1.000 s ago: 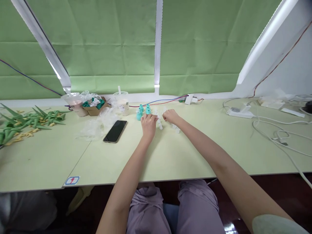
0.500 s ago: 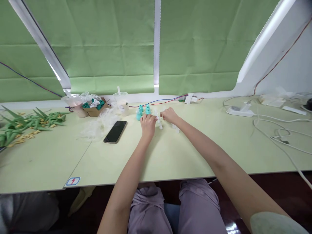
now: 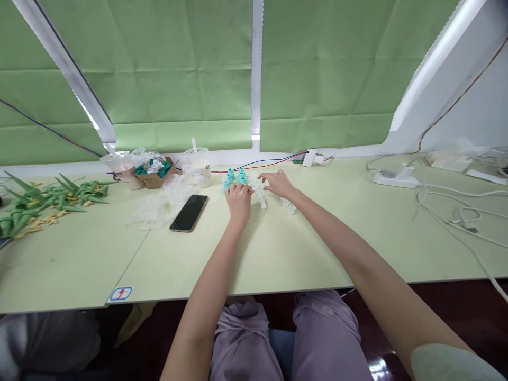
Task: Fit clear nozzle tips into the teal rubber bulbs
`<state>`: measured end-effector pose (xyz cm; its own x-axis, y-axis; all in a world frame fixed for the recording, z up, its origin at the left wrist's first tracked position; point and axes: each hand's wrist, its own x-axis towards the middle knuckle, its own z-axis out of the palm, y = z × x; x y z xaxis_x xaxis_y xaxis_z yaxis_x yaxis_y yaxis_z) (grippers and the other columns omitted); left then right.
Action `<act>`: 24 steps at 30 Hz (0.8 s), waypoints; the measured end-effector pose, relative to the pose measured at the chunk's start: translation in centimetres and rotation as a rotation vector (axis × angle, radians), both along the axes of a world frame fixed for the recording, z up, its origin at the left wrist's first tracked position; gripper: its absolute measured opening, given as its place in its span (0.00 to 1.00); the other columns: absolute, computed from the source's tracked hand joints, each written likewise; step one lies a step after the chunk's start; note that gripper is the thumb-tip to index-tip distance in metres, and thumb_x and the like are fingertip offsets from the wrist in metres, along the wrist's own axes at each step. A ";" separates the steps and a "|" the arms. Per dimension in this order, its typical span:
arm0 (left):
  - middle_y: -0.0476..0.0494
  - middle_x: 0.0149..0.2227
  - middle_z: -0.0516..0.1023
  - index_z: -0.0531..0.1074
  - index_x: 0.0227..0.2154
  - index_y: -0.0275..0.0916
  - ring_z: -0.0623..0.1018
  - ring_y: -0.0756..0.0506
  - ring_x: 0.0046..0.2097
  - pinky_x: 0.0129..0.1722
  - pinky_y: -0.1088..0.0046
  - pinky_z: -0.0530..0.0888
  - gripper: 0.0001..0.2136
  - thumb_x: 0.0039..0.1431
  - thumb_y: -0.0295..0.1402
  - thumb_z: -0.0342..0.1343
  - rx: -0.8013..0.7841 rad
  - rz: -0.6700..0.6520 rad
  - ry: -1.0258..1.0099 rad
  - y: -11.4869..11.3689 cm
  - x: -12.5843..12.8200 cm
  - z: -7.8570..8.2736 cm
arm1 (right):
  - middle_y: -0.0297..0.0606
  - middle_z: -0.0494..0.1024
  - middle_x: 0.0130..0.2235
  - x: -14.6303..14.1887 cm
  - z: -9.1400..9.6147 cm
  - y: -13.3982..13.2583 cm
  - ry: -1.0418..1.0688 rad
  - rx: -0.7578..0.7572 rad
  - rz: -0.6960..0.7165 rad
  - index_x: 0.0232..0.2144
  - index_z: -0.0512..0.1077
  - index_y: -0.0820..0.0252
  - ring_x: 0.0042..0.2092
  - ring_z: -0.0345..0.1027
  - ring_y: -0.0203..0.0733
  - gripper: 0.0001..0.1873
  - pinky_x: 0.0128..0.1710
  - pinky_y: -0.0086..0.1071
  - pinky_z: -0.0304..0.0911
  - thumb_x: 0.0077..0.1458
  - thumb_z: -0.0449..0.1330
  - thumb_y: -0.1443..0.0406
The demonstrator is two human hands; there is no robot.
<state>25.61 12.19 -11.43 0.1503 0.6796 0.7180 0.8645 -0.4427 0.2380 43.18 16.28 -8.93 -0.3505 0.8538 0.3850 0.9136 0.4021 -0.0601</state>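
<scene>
Several small teal bottle-shaped pieces [image 3: 242,177] stand at the middle of the table's far side. My left hand [image 3: 238,203] is closed just in front of them, its thumb and forefinger pressed together toward the white pieces. Whatever it grips is too small and hidden to name. Small translucent white pieces [image 3: 262,198] lie in a row between my hands. Over the far end of that row hovers my right hand [image 3: 279,184], thumb and fingers apart and bent downward. Beneath its wrist more white pieces [image 3: 289,207] rest on the table.
Left of my hands lie a black phone [image 3: 189,213] and crumpled clear plastic [image 3: 153,209]. Behind are two drink cups [image 3: 200,172] and a small cardboard box [image 3: 155,181]. Green and yellow pieces [image 3: 59,196] cover the far left. A power strip [image 3: 397,180] with cables sits right.
My right hand has lifted slightly and its fingers have spread from a tighter curl. My left hand stays nearly in place by the teal pieces. The view has shifted a little.
</scene>
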 end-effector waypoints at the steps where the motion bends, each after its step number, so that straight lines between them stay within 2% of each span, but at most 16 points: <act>1: 0.42 0.34 0.75 0.74 0.32 0.42 0.68 0.40 0.41 0.40 0.62 0.60 0.09 0.58 0.37 0.50 0.002 -0.007 -0.004 0.0 0.0 0.0 | 0.35 0.75 0.44 0.1 0.6 -0.6 0.075 0.019 0.023 0.47 0.66 0.56 0.40 0.69 0.40 0.20 0.42 0.34 0.48 0.50 0.61 0.67; 4: 0.41 0.33 0.75 0.74 0.31 0.42 0.68 0.40 0.41 0.40 0.61 0.60 0.09 0.59 0.37 0.49 0.004 -0.051 0.006 -0.2 0.3 0.2 | 0.34 0.74 0.47 0.0 1.8 -2.9 0.228 -0.037 0.165 0.45 0.68 0.54 0.39 0.69 0.38 0.17 0.41 0.31 0.52 0.51 0.61 0.63; 6: 0.41 0.32 0.75 0.74 0.30 0.42 0.68 0.41 0.41 0.41 0.61 0.59 0.10 0.59 0.38 0.49 0.005 -0.087 0.026 -0.4 0.5 0.2 | 0.33 0.75 0.44 -0.4 1.8 -4.6 0.249 -0.088 0.232 0.42 0.71 0.54 0.39 0.69 0.38 0.14 0.41 0.31 0.53 0.51 0.61 0.62; 10: 0.43 0.32 0.75 0.74 0.30 0.42 0.69 0.42 0.40 0.40 0.63 0.60 0.11 0.59 0.38 0.48 -0.008 -0.194 0.092 -0.8 1.0 0.2 | 0.33 0.77 0.40 -1.0 0.3 -7.1 0.302 0.006 0.122 0.42 0.71 0.54 0.35 0.70 0.37 0.12 0.43 0.33 0.52 0.53 0.59 0.64; 13: 0.44 0.32 0.75 0.73 0.30 0.42 0.69 0.43 0.40 0.40 0.65 0.60 0.11 0.60 0.38 0.47 0.003 -0.223 0.079 -0.9 1.0 0.4 | 0.31 0.78 0.37 -0.8 -0.7 -7.7 0.429 -0.022 0.075 0.42 0.71 0.54 0.34 0.70 0.36 0.13 0.43 0.32 0.53 0.52 0.59 0.65; 16: 0.44 0.35 0.76 0.73 0.34 0.42 0.70 0.43 0.40 0.41 0.65 0.61 0.11 0.61 0.39 0.46 0.035 -0.142 -0.062 -0.6 0.3 1.1 | 0.29 0.77 0.36 -0.3 -1.1 -7.8 0.513 -0.083 0.069 0.36 0.72 0.54 0.33 0.70 0.35 0.07 0.42 0.30 0.54 0.52 0.60 0.64; 18: 0.44 0.36 0.75 0.72 0.35 0.41 0.70 0.44 0.41 0.41 0.66 0.62 0.11 0.61 0.38 0.45 0.038 -0.064 -0.197 -0.1 -0.6 1.5 | 0.28 0.77 0.35 -0.1 -1.3 -7.8 0.502 -0.098 0.050 0.30 0.72 0.55 0.33 0.69 0.35 0.03 0.43 0.31 0.53 0.51 0.60 0.63; 20: 0.44 0.37 0.75 0.71 0.37 0.41 0.70 0.44 0.40 0.42 0.66 0.63 0.10 0.61 0.35 0.45 0.028 0.009 -0.327 0.8 -1.8 1.6 | 0.28 0.77 0.32 -0.1 -1.6 -7.8 0.445 -0.116 0.034 0.27 0.72 0.55 0.33 0.69 0.36 0.04 0.44 0.33 0.51 0.51 0.61 0.61; 24: 0.44 0.41 0.73 0.69 0.39 0.40 0.70 0.45 0.41 0.46 0.66 0.64 0.09 0.56 0.30 0.48 -0.064 0.167 -0.491 2.9 -4.4 0.6 | 0.30 0.76 0.32 -0.5 -2.4 -7.9 0.278 -0.111 0.042 0.27 0.72 0.55 0.39 0.66 0.39 0.04 0.42 0.34 0.48 0.50 0.62 0.62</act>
<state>21.24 15.12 -10.84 -0.3078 0.7105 0.6328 0.7016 -0.2797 0.6553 42.70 8.35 -11.29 -0.2812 0.8829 0.3759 0.8386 0.4166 -0.3511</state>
